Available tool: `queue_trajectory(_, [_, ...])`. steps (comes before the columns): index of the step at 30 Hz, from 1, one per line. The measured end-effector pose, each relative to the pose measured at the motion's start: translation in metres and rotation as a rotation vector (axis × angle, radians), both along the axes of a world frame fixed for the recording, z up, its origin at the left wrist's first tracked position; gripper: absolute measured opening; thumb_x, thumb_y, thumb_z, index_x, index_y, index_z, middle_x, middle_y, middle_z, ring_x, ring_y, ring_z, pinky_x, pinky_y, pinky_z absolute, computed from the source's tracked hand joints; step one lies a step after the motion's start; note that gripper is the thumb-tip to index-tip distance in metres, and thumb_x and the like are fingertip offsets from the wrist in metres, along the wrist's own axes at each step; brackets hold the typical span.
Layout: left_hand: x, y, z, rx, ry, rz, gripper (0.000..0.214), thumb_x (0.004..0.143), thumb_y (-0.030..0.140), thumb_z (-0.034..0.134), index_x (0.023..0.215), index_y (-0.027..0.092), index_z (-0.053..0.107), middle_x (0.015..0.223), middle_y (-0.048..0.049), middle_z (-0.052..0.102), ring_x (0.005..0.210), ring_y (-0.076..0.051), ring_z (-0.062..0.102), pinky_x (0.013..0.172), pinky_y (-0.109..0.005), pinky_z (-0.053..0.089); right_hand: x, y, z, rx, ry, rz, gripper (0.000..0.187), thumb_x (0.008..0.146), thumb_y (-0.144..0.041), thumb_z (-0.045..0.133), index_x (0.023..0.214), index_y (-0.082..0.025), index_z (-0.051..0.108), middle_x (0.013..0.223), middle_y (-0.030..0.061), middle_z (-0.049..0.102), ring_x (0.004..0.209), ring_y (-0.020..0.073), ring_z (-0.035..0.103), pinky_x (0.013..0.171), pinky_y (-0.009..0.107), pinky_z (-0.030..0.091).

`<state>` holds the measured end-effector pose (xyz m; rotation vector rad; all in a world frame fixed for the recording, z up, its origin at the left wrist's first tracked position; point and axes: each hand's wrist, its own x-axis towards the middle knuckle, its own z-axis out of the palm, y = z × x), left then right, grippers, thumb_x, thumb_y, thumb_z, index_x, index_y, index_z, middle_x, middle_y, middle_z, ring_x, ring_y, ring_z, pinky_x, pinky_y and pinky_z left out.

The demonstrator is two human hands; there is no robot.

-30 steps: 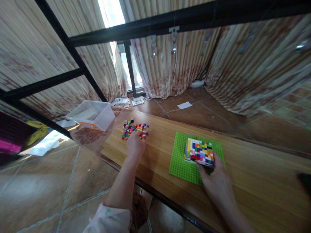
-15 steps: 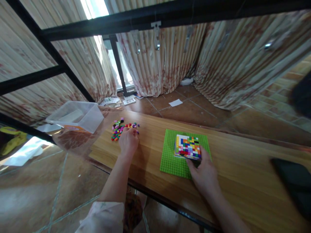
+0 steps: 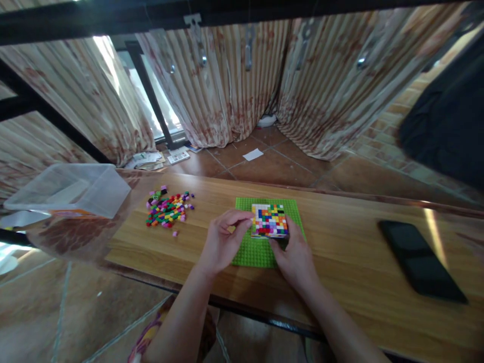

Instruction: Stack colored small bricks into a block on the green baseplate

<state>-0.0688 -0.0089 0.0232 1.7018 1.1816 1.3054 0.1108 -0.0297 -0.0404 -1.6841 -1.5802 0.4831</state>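
A multicoloured block of small bricks (image 3: 269, 220) stands on a green baseplate (image 3: 257, 252) in the middle of the wooden table (image 3: 340, 272). My left hand (image 3: 223, 242) reaches to the block's left edge, thumb and forefinger pinched together there; whether a small brick sits between them I cannot make out. My right hand (image 3: 293, 254) grips the block's near right corner. A pile of loose coloured bricks (image 3: 166, 210) lies on the table to the left, apart from both hands.
A clear plastic box (image 3: 71, 189) sits at the table's left end. A black phone (image 3: 418, 262) lies at the right. Striped curtains, a black metal frame and a tiled floor with papers lie beyond the table.
My left hand left the loose brick pile and moved right to the block's left edge. My right hand stayed on the block. The view swung to the right, revealing the phone.
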Motion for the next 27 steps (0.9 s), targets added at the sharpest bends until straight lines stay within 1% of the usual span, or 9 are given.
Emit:
queue_trajectory(4, [0.001, -0.005, -0.001, 0.079, 0.147, -0.012, 0.013, 0.09, 0.021, 0.06, 0.092, 0.021, 0.072, 0.09, -0.0023, 0.075, 0.083, -0.014, 0.068, 0.078, -0.025, 0.052, -0.001, -0.001, 0.002, 0.008, -0.008, 0.008, 0.062, 0.081, -0.029, 0.057, 0.139, -0.011, 0.044, 0.13, 0.02, 0.059, 0.116, 0.0329, 0.059, 0.099, 0.054, 0.047])
queue_trajectory(9, [0.004, -0.012, -0.012, 0.211, 0.344, 0.039, 0.011, 0.09, 0.022, 0.061, 0.093, 0.022, 0.071, 0.092, -0.0038, 0.076, 0.087, -0.017, 0.069, 0.082, -0.031, 0.053, -0.002, -0.001, 0.003, 0.031, -0.002, 0.014, 0.063, 0.081, -0.026, 0.057, 0.141, -0.012, 0.042, 0.131, 0.0187, 0.059, 0.118, 0.0315, 0.058, 0.102, 0.053, 0.046])
queue_trajectory(11, [0.008, -0.014, -0.018, 0.268, 0.383, 0.064, 0.011, 0.09, 0.021, 0.061, 0.094, 0.022, 0.071, 0.094, -0.0042, 0.076, 0.088, -0.018, 0.069, 0.083, -0.033, 0.053, -0.002, -0.001, 0.003, 0.024, 0.001, 0.013, 0.063, 0.081, -0.025, 0.057, 0.141, -0.013, 0.042, 0.132, 0.0184, 0.058, 0.119, 0.0314, 0.057, 0.103, 0.052, 0.045])
queue_trajectory(14, [0.013, -0.015, -0.023, 0.319, 0.365, 0.075, 0.012, 0.09, 0.02, 0.061, 0.094, 0.022, 0.072, 0.097, -0.0047, 0.076, 0.091, -0.017, 0.068, 0.085, -0.035, 0.052, -0.003, -0.001, 0.003, 0.021, 0.009, 0.008, 0.063, 0.081, -0.025, 0.058, 0.141, -0.013, 0.042, 0.131, 0.0182, 0.058, 0.12, 0.0314, 0.057, 0.104, 0.053, 0.043])
queue_trajectory(17, [0.016, -0.013, -0.026, 0.334, 0.342, 0.103, 0.012, 0.089, 0.019, 0.061, 0.093, 0.022, 0.073, 0.1, -0.0052, 0.075, 0.093, -0.017, 0.067, 0.085, -0.034, 0.052, -0.004, -0.001, 0.003, 0.03, 0.018, 0.005, 0.062, 0.081, -0.025, 0.058, 0.141, -0.014, 0.043, 0.131, 0.0174, 0.058, 0.12, 0.0312, 0.056, 0.104, 0.053, 0.043])
queue_trajectory(20, [0.016, -0.011, -0.027, 0.33, 0.347, 0.118, 0.012, 0.089, 0.018, 0.062, 0.093, 0.021, 0.073, 0.1, -0.0051, 0.074, 0.092, -0.016, 0.065, 0.085, -0.033, 0.052, -0.004, -0.001, 0.004, 0.019, 0.016, 0.004, 0.063, 0.081, -0.025, 0.058, 0.141, -0.014, 0.042, 0.132, 0.0175, 0.058, 0.12, 0.0312, 0.056, 0.103, 0.053, 0.044])
queue_trajectory(27, [0.018, -0.011, -0.029, 0.289, 0.296, 0.103, 0.012, 0.089, 0.017, 0.062, 0.091, 0.021, 0.073, 0.1, -0.0052, 0.074, 0.092, -0.016, 0.065, 0.085, -0.032, 0.053, -0.003, -0.001, 0.005, 0.002, -0.006, 0.012, 0.063, 0.081, -0.025, 0.056, 0.14, -0.009, 0.042, 0.134, 0.0202, 0.056, 0.122, 0.032, 0.055, 0.105, 0.053, 0.043])
